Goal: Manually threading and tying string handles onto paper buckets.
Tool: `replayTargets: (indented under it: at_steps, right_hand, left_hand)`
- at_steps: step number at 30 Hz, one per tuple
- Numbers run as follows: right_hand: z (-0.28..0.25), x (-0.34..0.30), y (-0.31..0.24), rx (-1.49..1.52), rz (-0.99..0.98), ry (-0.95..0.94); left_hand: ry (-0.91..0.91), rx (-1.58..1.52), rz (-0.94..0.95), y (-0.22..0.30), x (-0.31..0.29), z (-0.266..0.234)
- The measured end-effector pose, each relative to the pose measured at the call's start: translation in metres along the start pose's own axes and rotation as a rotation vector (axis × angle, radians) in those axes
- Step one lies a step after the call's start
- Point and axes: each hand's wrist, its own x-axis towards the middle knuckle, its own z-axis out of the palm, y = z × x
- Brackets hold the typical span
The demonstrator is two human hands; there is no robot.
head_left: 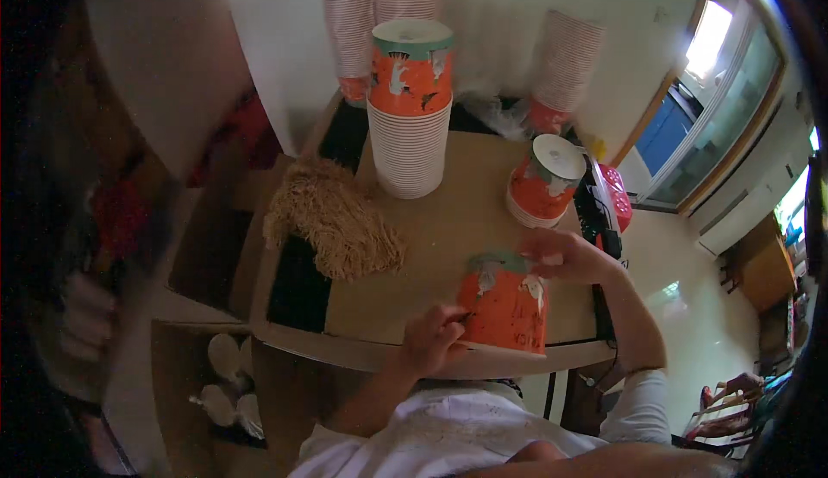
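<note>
An orange paper bucket with a green band stands upside down at the table's near edge, its wide rim toward me. My right hand is closed at the bucket's upper right edge, thumb and fingers together. My left hand is closed beside the bucket's left side, near the rim. A small dark thing shows at its fingertips, against the bucket wall; what it is I cannot make out. Left of the bucket lies a loose bundle of tan cords. Beyond my right hand stands a short stack of similar buckets.
A tall stack of nested buckets rises behind the cords. More white-rimmed stacks lean near the wall, with clear plastic between them. On the floor at left, an open cardboard box holds white round pieces. A red stool is at right.
</note>
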Motion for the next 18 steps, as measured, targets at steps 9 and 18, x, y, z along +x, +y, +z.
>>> replayTargets:
  at_steps: [9,18]
  right_hand:
    - [-0.028,-0.036,-0.072,-0.402,-0.065,0.241]
    - [-0.094,0.001,-0.057,-0.752,-0.147,0.505]
  left_hand:
    - [0.047,-0.002,-0.203,-0.01,0.011,0.025]
    - [-0.032,0.035,-0.35,-0.014,0.015,0.016]
